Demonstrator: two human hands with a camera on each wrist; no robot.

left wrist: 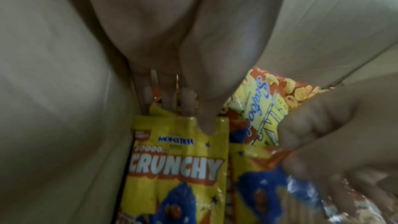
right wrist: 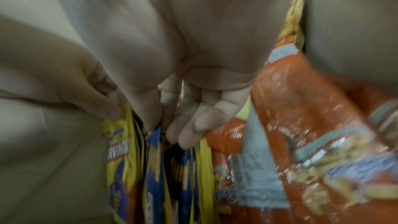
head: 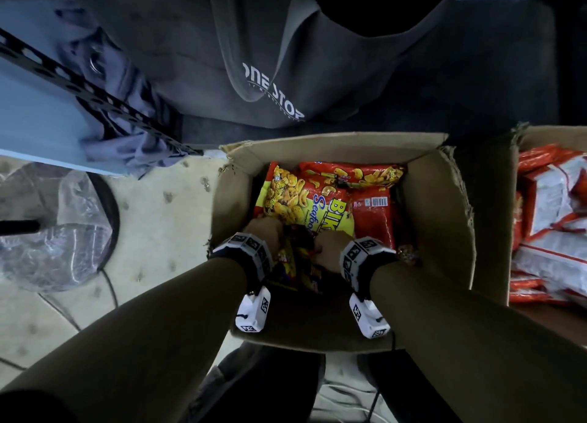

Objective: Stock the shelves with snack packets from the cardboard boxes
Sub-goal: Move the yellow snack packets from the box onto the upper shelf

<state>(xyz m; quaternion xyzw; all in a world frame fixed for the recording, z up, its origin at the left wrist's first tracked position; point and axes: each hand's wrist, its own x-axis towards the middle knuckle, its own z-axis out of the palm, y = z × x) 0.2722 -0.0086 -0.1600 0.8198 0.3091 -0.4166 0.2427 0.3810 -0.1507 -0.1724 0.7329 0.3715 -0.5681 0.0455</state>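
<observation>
Both hands reach down into an open cardboard box (head: 320,144) of snack packets. My left hand (head: 268,232) (left wrist: 193,117) pinches the top edge of a yellow "Crunchy" packet (left wrist: 176,168) standing by the box's left wall, thumb in front and fingers behind. My right hand (head: 330,248) (right wrist: 170,125) curls its fingers and thumb round the tops of neighbouring yellow and blue packets (right wrist: 155,159). A yellow and red seafood snack packet (head: 305,197) lies flat beyond the hands, with red packets (head: 373,216) beside it.
A second cardboard box (head: 521,143) with red and white packets (head: 559,219) stands to the right. A black slotted shelf upright (head: 79,86) runs at the upper left. Another person in a grey hoodie (head: 286,57) stands just beyond the box. A plastic-covered round base (head: 57,232) lies on the left floor.
</observation>
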